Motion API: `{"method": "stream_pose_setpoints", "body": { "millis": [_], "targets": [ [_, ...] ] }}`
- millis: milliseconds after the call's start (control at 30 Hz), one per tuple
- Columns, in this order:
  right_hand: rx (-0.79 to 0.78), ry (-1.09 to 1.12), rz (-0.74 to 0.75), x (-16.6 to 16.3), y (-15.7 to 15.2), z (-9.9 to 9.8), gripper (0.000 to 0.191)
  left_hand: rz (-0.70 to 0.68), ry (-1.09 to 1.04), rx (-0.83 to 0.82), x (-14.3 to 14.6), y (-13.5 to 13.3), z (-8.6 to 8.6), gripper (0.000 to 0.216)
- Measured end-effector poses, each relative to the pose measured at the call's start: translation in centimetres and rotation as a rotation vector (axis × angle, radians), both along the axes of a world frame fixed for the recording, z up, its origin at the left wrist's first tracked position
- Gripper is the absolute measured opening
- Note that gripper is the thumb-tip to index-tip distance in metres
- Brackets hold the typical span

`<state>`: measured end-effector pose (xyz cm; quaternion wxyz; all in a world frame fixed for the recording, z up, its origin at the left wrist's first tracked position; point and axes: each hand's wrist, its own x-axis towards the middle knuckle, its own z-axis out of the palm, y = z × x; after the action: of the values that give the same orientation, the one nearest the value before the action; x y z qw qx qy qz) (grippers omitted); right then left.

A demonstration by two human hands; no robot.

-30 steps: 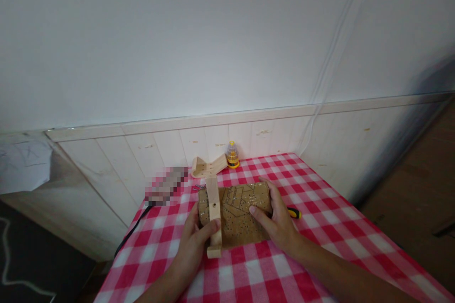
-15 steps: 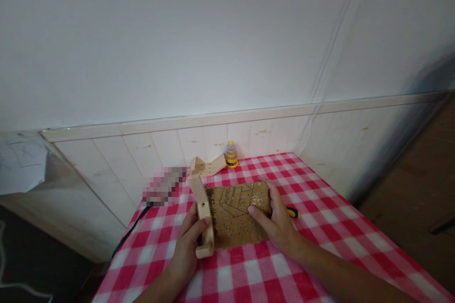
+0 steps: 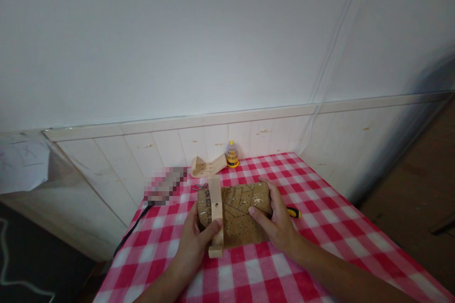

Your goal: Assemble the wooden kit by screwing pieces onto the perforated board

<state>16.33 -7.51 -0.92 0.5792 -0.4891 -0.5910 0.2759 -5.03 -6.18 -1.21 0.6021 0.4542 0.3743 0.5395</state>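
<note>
Desk (image 3: 320, 246), under a red-and-white checked cloth, is carrying all the work. Brown perforated board (image 3: 245, 213), marked with line patterns, is lying flat on it near the middle. Pale wooden strip (image 3: 215, 213) with a drilled hole is lying across the board's left part, its near end overhanging the board's edge. Left hand (image 3: 194, 241) is grasping this strip, thumb pressing on top. Right hand (image 3: 279, 220) is lying open and flat on the board's right edge, pinning it down, not clenching. Judgement: seating the strip well calls for steady downward pressure and keeping the board from sliding. A second wooden piece (image 3: 208, 166) is lying by the wall, a yellow bit holder (image 3: 232, 154) beside it, a yellow-black screwdriver (image 3: 293, 212) just behind the right hand.
</note>
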Motion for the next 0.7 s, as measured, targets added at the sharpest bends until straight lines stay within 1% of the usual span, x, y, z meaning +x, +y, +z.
{"method": "stream_pose_setpoints", "body": {
  "millis": [167, 300, 400, 567, 700],
  "targets": [
    [-0.004, 0.015, 0.007, 0.02, 0.06, -0.21, 0.059, 0.012, -0.078, -0.087, 0.28, -0.19, 0.41, 0.062],
    [-0.016, 0.013, 0.010, 0.17, 0.14, -0.30, 0.060, 0.001, -0.114, -0.121, 0.35, -0.39, 0.71, 0.067],
    [-0.007, 0.014, 0.004, 0.26, 0.22, -0.30, 0.061, -0.008, -0.134, -0.128, 0.30, -0.43, 0.64, 0.068],
    [0.001, 0.017, -0.003, 0.17, 0.23, -0.30, 0.060, -0.024, -0.139, -0.107, 0.23, -0.28, 0.51, 0.060],
    [0.007, 0.035, -0.003, 0.06, 0.20, -0.44, 0.060, -0.032, -0.132, -0.094, 0.25, -0.16, 0.62, 0.059]
  ]
}}
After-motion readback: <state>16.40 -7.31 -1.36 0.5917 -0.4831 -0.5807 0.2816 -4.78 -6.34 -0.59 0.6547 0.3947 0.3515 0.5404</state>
